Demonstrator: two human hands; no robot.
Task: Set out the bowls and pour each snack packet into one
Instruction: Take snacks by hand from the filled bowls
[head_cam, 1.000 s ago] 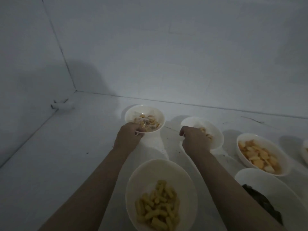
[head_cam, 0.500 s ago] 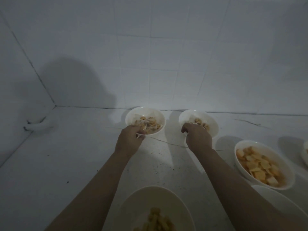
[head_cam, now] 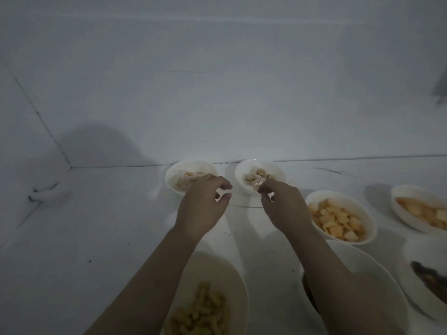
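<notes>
White bowls (head_cam: pixel 341 217) crowding right, left hand (head_cam: pixel 202 204) open, bare counter (head_cam: pixel 84 238) left

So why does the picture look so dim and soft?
Head view: weak bluish light, with a broad shadow on the wall; the left hand and right hand look soft, and the near bowl of yellow sticks is blurred and stretched by the wide lens.

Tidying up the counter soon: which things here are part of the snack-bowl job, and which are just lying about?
Part of the job:
- two far bowls
- bowl of yellow sticks
- two bowls of orange chips
- two bowls of dark snack

Lying about:
- small white object by the left wall
</notes>
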